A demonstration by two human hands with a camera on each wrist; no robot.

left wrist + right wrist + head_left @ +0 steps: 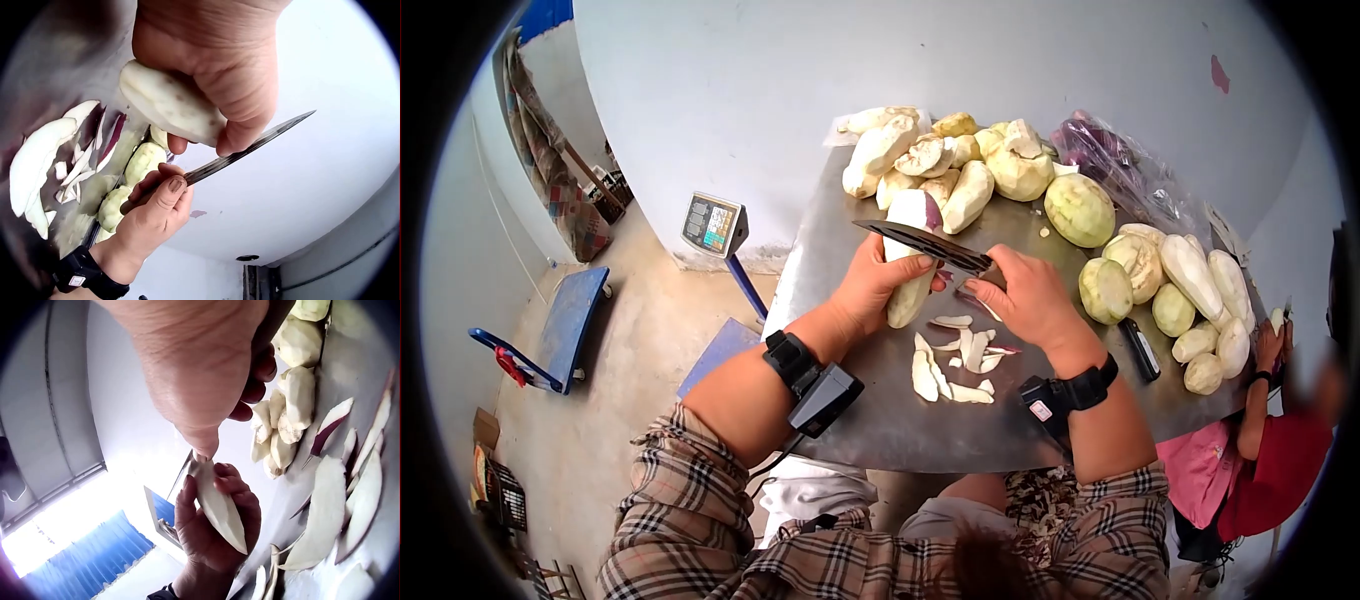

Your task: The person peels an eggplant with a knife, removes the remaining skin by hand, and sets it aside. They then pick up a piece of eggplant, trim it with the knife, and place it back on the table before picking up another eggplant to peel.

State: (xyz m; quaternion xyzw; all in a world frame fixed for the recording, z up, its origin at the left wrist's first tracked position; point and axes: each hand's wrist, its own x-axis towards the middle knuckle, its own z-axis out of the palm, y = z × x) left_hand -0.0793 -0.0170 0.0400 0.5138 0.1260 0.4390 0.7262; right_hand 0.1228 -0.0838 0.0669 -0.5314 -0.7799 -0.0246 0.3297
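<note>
A long, pale, mostly peeled eggplant [906, 300] [165, 103] [219, 509], with some purple skin near its far end, is gripped by the left hand [875, 285] [212, 56] [200, 540]. The right hand [1030, 300] [153, 215] [187, 369] holds a dark-bladed knife [920, 243] [250, 147] by its handle. In the head view the blade lies across the eggplant, close to the left thumb. Below the hands, cut peel strips [970, 352] [40, 162] [319, 512] lie on the metal table [880, 430].
Peeled vegetables [970, 190] are heaped at the table's far side, with more [1195, 270] at the right. Purple eggplants in a plastic bag [1115, 160] lie behind. A dark object [1140, 350] rests near the right pile. Another person [1280, 460] is at the right edge; a scale [715, 225] stands left.
</note>
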